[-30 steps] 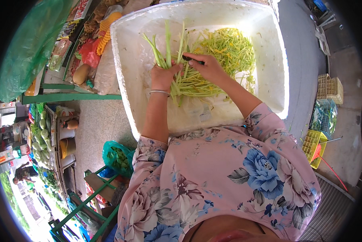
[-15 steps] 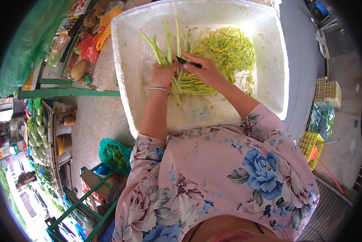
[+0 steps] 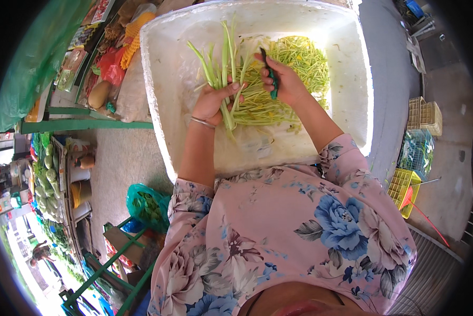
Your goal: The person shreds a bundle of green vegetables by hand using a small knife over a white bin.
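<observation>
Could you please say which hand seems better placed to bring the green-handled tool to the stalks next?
Probably right: the right grip holds the green-handled tool near the stalks, while the left grip holds them.

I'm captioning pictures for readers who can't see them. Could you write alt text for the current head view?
A person's left hand grips pale green stalks over a white box, while the right hand holds a small green-handled tool, apparently a knife, apart from them. Thin green and yellow strips lie piled in the box.
</observation>
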A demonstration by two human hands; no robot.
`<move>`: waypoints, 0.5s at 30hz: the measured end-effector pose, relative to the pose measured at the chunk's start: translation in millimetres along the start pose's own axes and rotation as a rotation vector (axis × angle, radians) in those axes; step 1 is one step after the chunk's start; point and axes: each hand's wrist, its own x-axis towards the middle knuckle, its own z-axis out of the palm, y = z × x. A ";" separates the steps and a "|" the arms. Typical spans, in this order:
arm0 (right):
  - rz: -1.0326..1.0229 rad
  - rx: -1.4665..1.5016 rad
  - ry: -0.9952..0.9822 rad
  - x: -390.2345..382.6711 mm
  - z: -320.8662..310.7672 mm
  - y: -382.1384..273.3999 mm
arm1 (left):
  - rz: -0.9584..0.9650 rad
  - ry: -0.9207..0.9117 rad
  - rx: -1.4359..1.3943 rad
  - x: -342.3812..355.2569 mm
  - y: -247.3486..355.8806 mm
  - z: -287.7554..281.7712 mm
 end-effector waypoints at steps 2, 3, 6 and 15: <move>0.154 0.193 -0.216 -1.3 0.3 6.4 | -0.034 -0.060 -0.006 -2.5 0.7 -1.1; 0.173 0.211 -0.276 -1.5 2.9 8.5 | -0.051 -0.087 -0.009 -3.5 0.3 -1.3; 0.212 0.251 -0.413 -4.8 10.9 8.8 | -0.022 -0.120 0.045 -3.6 -4.7 0.6; 0.221 0.185 -0.441 -6.3 5.7 11.5 | -0.150 -0.278 -0.043 -0.7 -9.0 -1.6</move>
